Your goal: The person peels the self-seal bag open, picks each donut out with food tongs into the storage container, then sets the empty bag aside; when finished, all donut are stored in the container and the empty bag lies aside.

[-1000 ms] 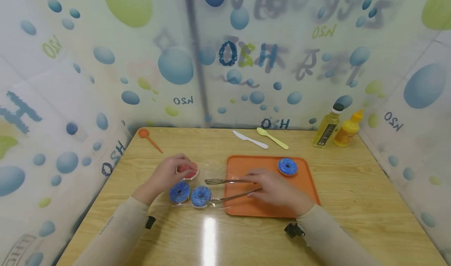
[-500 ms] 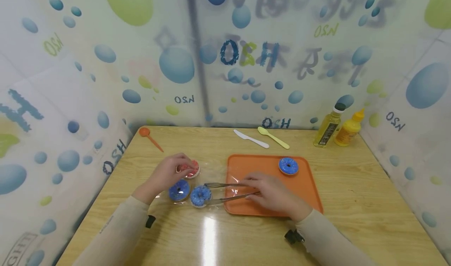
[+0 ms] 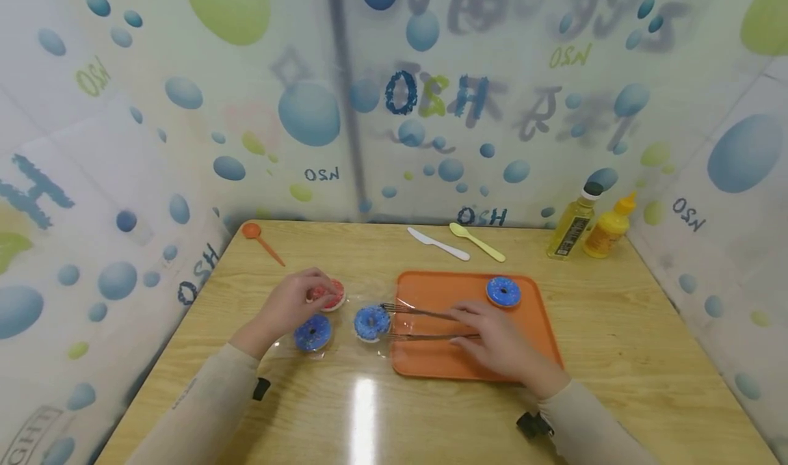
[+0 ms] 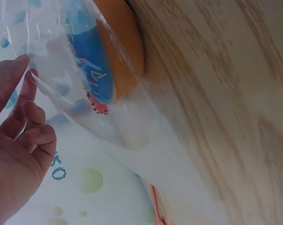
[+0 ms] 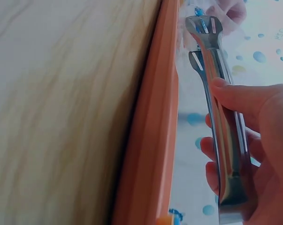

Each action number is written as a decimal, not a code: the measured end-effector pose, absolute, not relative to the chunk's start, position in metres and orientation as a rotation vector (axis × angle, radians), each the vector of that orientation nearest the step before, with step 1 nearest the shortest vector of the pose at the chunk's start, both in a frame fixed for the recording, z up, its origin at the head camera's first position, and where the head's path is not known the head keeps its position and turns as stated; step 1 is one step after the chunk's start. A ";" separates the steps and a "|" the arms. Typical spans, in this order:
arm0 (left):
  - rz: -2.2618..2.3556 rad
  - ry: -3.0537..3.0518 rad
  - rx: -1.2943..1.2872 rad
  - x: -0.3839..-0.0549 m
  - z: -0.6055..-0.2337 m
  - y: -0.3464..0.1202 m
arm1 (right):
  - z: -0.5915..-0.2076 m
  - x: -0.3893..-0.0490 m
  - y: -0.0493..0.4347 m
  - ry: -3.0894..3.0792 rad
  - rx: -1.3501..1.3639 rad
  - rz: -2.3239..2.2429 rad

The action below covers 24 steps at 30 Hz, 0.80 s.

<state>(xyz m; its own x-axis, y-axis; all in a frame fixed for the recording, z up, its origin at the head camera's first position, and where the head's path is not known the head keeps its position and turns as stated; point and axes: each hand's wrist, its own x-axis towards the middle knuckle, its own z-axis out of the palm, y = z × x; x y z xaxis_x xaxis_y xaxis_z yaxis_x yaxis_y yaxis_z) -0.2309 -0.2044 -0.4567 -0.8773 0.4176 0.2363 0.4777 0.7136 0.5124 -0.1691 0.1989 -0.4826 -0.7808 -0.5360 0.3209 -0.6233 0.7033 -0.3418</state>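
My left hand pinches the edge of a clear plastic bag between thumb and forefinger. Close by that hand, a pink-topped donut lies partly behind the fingers. Below it, a blue donut rests in the bag; its side also shows in the left wrist view. My right hand holds metal tongs, thumb on one arm and fingers on the other. The slotted tong tips stand at the right side of another blue donut. Whether the film still covers this donut, I cannot tell.
An orange tray lies under the tongs, with a blue donut at its back right. Behind stand a white knife, a yellow spoon, an oil bottle and a yellow squeeze bottle. An orange spoon lies back left.
The right hand and tongs have moved right, and the blue donut at their tips has shifted right and slightly back, away from the other bagged donuts. The left hand stays nearly still.
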 end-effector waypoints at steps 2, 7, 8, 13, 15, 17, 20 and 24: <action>-0.890 -2.809 -0.729 -0.231 -0.457 -0.204 | -0.481 -0.168 0.204 -2.708 0.909 0.648; -0.903 -2.817 -0.682 -0.232 -0.458 -0.205 | -0.479 -0.163 0.218 -2.674 0.892 0.648; -0.906 -2.818 -0.673 -0.232 -0.458 -0.205 | -0.479 -0.162 0.222 -2.670 0.884 0.644; -0.901 -2.804 -0.675 -0.233 -0.459 -0.206 | -0.478 -0.159 0.239 -2.675 0.815 0.618; -0.891 -2.798 -0.682 -0.234 -0.459 -0.207 | -0.477 -0.159 0.246 -2.681 0.785 0.618; -0.886 -2.795 -0.685 -0.234 -0.459 -0.207 | -0.477 -0.159 0.253 -2.690 0.757 0.626; -0.880 -2.805 -0.683 -0.234 -0.460 -0.206 | -0.477 -0.159 0.264 -2.696 0.724 0.646; -0.886 -2.813 -0.694 -0.233 -0.460 -0.204 | -0.477 -0.159 0.276 -2.719 0.675 0.650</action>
